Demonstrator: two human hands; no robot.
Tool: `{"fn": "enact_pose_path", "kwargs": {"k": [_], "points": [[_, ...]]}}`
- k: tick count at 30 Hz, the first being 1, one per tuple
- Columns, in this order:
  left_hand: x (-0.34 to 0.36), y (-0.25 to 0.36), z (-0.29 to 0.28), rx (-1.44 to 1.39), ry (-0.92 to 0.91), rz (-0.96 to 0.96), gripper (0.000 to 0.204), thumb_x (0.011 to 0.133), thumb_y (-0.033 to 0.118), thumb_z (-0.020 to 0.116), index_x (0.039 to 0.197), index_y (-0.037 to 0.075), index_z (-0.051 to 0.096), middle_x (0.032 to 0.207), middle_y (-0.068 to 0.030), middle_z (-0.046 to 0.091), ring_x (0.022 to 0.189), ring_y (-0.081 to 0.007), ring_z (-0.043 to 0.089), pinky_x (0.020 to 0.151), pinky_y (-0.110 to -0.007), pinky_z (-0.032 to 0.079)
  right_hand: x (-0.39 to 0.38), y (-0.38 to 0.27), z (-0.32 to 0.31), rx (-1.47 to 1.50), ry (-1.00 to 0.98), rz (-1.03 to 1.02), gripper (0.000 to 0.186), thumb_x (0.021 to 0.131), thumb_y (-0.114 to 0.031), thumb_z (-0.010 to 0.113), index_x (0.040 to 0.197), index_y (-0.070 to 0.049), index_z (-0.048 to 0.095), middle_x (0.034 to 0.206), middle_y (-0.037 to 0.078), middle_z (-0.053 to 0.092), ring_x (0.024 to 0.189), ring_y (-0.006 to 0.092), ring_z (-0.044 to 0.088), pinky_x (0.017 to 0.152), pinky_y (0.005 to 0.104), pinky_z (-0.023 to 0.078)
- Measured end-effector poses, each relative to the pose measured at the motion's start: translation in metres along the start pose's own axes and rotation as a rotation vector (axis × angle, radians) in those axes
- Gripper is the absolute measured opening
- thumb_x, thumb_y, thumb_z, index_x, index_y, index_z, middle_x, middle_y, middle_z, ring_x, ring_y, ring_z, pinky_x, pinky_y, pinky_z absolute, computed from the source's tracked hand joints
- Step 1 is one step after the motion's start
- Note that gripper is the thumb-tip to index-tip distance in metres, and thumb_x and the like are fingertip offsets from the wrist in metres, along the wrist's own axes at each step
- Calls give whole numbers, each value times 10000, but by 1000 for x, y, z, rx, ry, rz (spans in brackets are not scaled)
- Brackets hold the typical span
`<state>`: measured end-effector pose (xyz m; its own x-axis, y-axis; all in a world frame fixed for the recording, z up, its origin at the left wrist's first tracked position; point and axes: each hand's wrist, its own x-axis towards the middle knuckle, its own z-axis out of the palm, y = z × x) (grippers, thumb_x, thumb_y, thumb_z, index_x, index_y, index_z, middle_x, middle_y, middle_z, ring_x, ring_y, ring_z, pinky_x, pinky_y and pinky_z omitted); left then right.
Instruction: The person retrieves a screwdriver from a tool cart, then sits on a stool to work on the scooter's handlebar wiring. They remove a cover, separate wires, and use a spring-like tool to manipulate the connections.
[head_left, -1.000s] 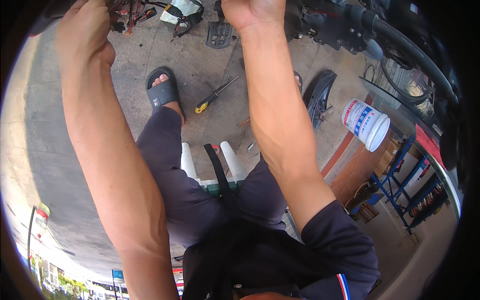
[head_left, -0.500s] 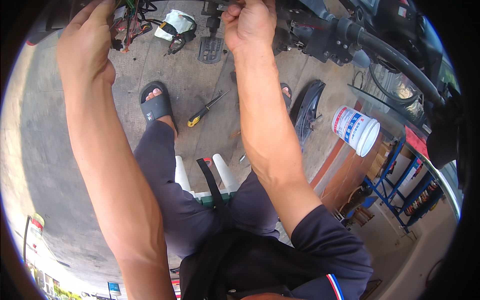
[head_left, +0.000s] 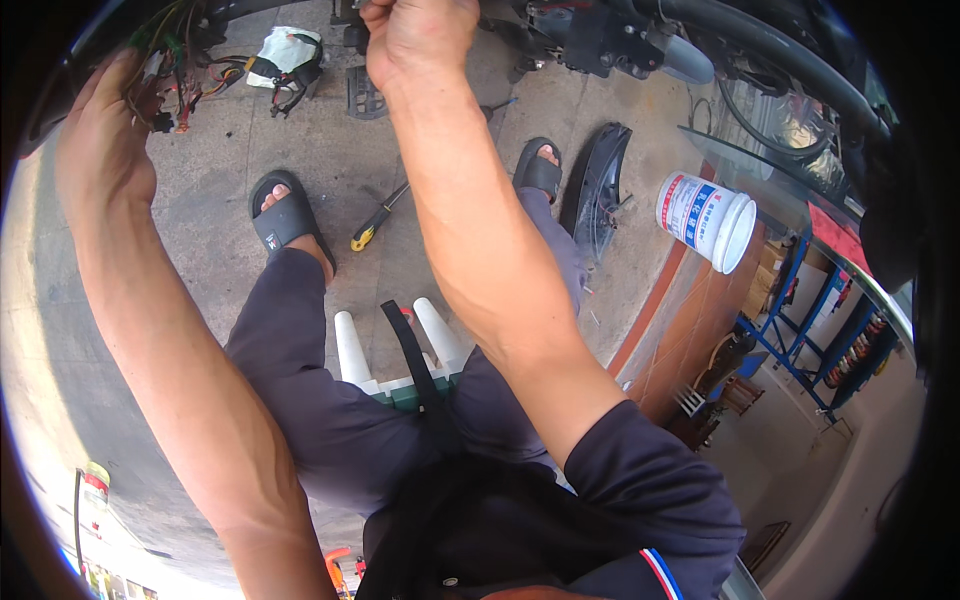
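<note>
One bundle of coloured wires (head_left: 182, 95) hangs lengthwise down the upper left, just right of the nearer left hand (head_left: 101, 145), fingers extended, grip indeterminable; the right hand (head_left: 425, 45), farther right, shows curled fingers, any hold unclear.

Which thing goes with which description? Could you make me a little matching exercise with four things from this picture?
Things:
1. Screwdriver
2. Bucket
3. Left hand
4. Strap

Descriptions:
A. At the upper left, beside coloured wires
B. Black, between two white posts
C. Lying on the floor, yellow and black
D. White, with blue and red print

Pairs: 1-C, 2-D, 3-A, 4-B
</note>
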<state>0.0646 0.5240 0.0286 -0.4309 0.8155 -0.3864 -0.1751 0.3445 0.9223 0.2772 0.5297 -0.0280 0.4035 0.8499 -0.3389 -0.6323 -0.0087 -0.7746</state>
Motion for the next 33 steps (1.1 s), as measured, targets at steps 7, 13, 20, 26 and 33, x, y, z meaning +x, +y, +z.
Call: {"fn": "enact_pose_path", "kwargs": {"k": [7, 13, 20, 26, 33], "points": [[30, -11, -17, 216, -51, 110, 370, 1005, 42, 551, 1366, -39, 540, 1316, -141, 606, 1184, -239, 578, 1010, -338, 476, 14, 10, 19, -15, 119, -173, 573, 914, -24, 623, 1430, -25, 373, 998, 113, 665, 823, 182, 640, 705, 299, 509], [53, -17, -34, 161, -72, 83, 366, 997, 48, 563, 1351, -44, 543, 1279, -141, 606, 1130, -233, 578, 965, -339, 481, 18, 20, 28, -181, 251, -280, 448, 879, -65, 637, 1306, -9, 513, 1074, 170, 670, 945, 281, 652, 861, 378, 514], [65, -24, -43, 127, -79, 66, 364, 988, 56, 578, 1335, -50, 546, 1236, -141, 605, 1067, -227, 578, 912, -340, 488, 11, 17, 37, -21, 166, 35, 390, 859, 55, 595, 1236, -15, 522, 1095, 158, 623, 978, 236, 613, 885, 351, 485], [65, -22, -42, 98, -86, 60, 362, 980, 63, 590, 1320, -55, 549, 1199, -141, 604, 1013, -221, 577, 867, -341, 494, 11, 22, 38, -73, 247, -93, 334, 895, 45, 572, 1217, -9, 503, 874, 111, 632, 711, 179, 629, 676, 329, 512], [52, -19, -31, 84, -83, 93, 361, 971, 68, 599, 1305, -62, 552, 1144, -149, 610, 944, -210, 585, 793, -331, 510, 3, -3, 33, 228, 209, 150, 274, 901, -28, 604, 1147, -81, 496, 812, 58, 622, 644, 129, 557, 541, 291, 452]]}}
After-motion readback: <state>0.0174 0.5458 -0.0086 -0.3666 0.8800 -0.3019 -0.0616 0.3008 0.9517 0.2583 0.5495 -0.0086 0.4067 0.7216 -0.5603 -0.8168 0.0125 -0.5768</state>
